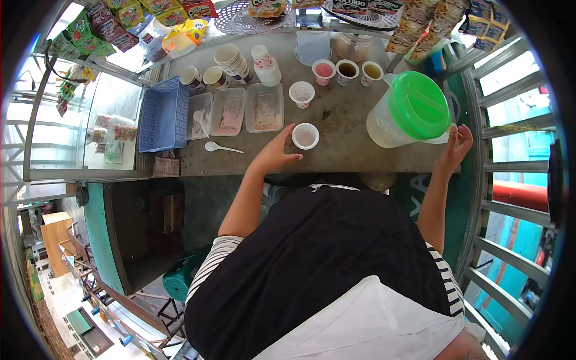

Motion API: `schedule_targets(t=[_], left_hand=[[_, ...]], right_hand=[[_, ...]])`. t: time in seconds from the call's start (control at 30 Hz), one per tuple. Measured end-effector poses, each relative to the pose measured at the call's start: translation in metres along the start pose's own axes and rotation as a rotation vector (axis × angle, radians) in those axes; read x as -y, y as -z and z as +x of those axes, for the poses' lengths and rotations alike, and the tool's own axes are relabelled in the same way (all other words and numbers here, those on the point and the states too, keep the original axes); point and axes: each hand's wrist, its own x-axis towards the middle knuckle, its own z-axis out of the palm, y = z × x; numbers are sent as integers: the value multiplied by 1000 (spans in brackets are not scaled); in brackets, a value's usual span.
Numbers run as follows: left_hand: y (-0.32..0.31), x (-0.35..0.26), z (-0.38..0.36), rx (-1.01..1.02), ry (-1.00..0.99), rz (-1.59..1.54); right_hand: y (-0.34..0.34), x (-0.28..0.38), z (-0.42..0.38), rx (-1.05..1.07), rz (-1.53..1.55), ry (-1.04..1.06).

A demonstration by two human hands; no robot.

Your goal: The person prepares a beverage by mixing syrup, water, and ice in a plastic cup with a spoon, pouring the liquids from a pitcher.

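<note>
White and small, the cup (306, 147) stands on the table (342, 157) at your left hand (278, 154), whose thumb and fingers are spread wide beside it. Your right hand (456, 149), a bit curled, is by the jug (413, 111); it's hard to tell if it touches. Past the cup are three drinks (347, 70); left, three tubs (264, 128) and a spoon (224, 147).

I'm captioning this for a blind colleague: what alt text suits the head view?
A person's left hand curves beside a small white cup on a counter, the right hand beside a green-lidded pitcher. Other cups and plastic containers stand nearby.
</note>
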Motion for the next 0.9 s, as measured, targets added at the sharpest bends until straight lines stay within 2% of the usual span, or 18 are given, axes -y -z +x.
schedule_targets(t=[0.03,0.1,0.13,0.2,0.27,0.3,0.37,0.4,0.43,0.5,0.67,0.73,0.83,0.9], left_hand=[[2,-1,3,58,12,-42],[0,6,11,60,-54,-39],[-1,10,15,56,-123,-38],[-9,11,22,16,-180,0],[-23,15,28,-85,-265,5],[-29,17,32,-86,-258,-3],[-37,25,38,-234,-225,-62],[-43,34,46,-282,-187,-223],[-45,45,50,-287,-176,-228],[-48,49,50,-302,-156,-154],[-55,60,47,-353,-274,23],[-55,54,39,-456,-333,183],[-45,51,25,-363,-272,0],[-35,55,13,-340,-217,2]], right_hand=[[-1,-13,3,-2,-5,-1],[-2,-38,12,134,429,-422],[-5,-48,13,136,426,-426],[-13,-58,15,158,683,-593],[-15,-62,17,171,678,-566],[-17,-62,19,178,683,-530],[-23,-56,23,210,671,-477],[-29,-48,25,234,667,-419],[-33,-39,28,245,663,-426],[-40,-20,35,423,424,-166],[-63,-7,42,520,508,-273],[-67,-7,43,555,516,-295],[-68,2,41,583,462,-294],[-68,-4,42,547,475,-315]])
